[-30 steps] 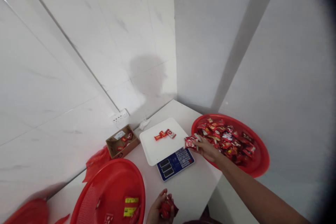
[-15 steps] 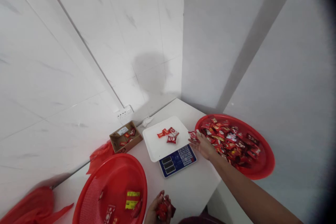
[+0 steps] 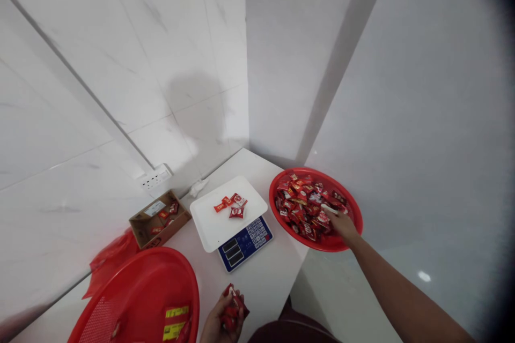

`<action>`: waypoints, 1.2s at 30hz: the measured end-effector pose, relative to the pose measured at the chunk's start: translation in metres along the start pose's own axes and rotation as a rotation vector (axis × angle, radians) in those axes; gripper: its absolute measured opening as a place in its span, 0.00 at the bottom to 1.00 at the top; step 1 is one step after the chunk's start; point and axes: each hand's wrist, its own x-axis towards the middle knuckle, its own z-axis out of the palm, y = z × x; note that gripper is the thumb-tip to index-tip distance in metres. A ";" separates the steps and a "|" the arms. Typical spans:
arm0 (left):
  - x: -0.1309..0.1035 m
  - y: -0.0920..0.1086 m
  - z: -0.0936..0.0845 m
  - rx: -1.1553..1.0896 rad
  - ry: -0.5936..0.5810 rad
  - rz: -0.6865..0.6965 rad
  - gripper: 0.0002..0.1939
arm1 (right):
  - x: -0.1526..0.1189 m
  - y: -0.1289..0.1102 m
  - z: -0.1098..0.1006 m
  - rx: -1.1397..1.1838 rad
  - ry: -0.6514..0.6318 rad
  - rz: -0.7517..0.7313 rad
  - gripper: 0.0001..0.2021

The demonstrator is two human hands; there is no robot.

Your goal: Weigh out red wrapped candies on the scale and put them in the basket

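Observation:
My left hand (image 3: 223, 317) is closed around several red candy packets (image 3: 233, 310), below the scale (image 3: 246, 244). Over the right red basket (image 3: 356, 209), my right hand (image 3: 338, 223) reaches among many red packets (image 3: 303, 203); its fingers are partly hidden, and a small white item (image 3: 330, 209) shows at them. I cannot make out whether that hand grips anything. On the scale's white tray (image 3: 209, 228) lie a few packets, one of them dark red (image 3: 236, 212).
Another red basket (image 3: 161, 262) with a yellow-marked packet (image 3: 176, 323) stands at lower left. Behind it are a cardboard box (image 3: 140, 228) holding packets and a red plastic bag (image 3: 112, 257). Walls with a socket (image 3: 156, 179) border the white table (image 3: 265, 278).
My right hand has moved from beside the scale tray into the right basket, and the packet it held is no longer distinguishable. The view has shifted right.

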 end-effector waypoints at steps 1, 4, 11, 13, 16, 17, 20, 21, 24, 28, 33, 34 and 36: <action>0.004 0.000 -0.003 0.000 -0.004 -0.006 0.09 | 0.002 0.002 -0.001 -0.081 0.025 -0.033 0.13; 0.014 0.001 -0.011 0.009 0.003 -0.027 0.09 | 0.004 0.005 0.007 -0.276 0.031 -0.141 0.18; 0.019 0.000 -0.020 0.030 -0.013 -0.012 0.09 | 0.010 0.011 0.052 -0.555 -0.140 -0.244 0.26; 0.019 0.000 -0.020 0.029 -0.012 -0.005 0.08 | 0.015 0.012 0.057 -0.609 -0.148 -0.234 0.27; 0.019 0.001 -0.021 0.019 -0.001 -0.002 0.07 | 0.024 0.011 0.053 -0.655 -0.181 -0.238 0.22; 0.020 0.001 -0.022 0.015 0.005 -0.002 0.07 | 0.027 0.010 0.050 -0.662 -0.195 -0.243 0.20; 0.022 0.000 -0.024 0.012 0.032 -0.002 0.07 | 0.029 0.007 0.042 -0.652 -0.234 -0.269 0.17; 0.023 -0.001 -0.025 0.014 0.041 -0.001 0.07 | 0.027 0.006 0.041 -0.639 -0.249 -0.283 0.17; 0.024 -0.001 -0.023 0.022 0.056 -0.010 0.07 | 0.016 0.005 0.047 -0.576 -0.319 -0.335 0.17; 0.015 -0.002 -0.009 0.023 0.037 -0.029 0.09 | 0.000 0.003 0.066 -0.491 -0.360 -0.346 0.13; -0.006 -0.003 0.004 -0.009 -0.032 0.013 0.10 | -0.006 -0.012 0.064 -0.390 -0.199 -0.226 0.11; -0.009 -0.004 0.004 -0.014 -0.035 0.008 0.10 | -0.008 -0.018 0.061 -0.362 -0.159 -0.198 0.13; -0.013 -0.004 0.001 -0.022 -0.020 0.011 0.10 | -0.014 -0.032 0.061 -0.285 -0.128 -0.159 0.16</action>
